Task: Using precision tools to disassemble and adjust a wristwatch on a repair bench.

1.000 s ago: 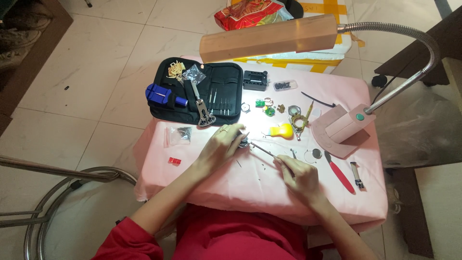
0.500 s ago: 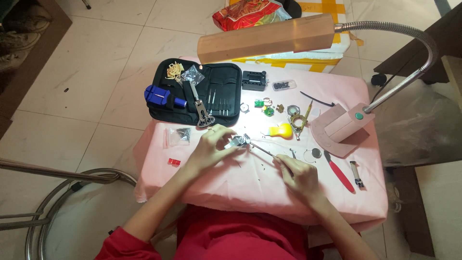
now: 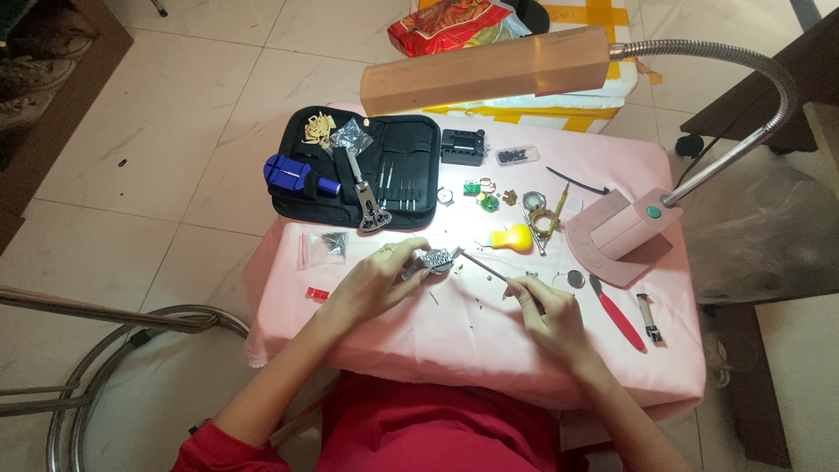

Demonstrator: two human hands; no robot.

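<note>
Steadying a metal wristwatch (image 3: 431,260) against the pink desk (image 3: 454,341) under the lamp (image 3: 486,70), left hand (image 3: 377,280) grip is clamped on it, while right hand (image 3: 546,308) grip pinches a thin tool (image 3: 486,267), tip angled at the case, presumably for leverage.

Metal-banded watch (image 3: 434,260) on pink cloth, thin tool (image 3: 486,267) touching it.

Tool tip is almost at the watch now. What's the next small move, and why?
Probably ease the thin tool a touch further left until its tip meets the metal watch. The left hand already has the watch in its grip against the pink cloth, and the right hand aims the tool straight at it with only a small gap showing. Go slowly; tiny loose parts lie just below.
</note>
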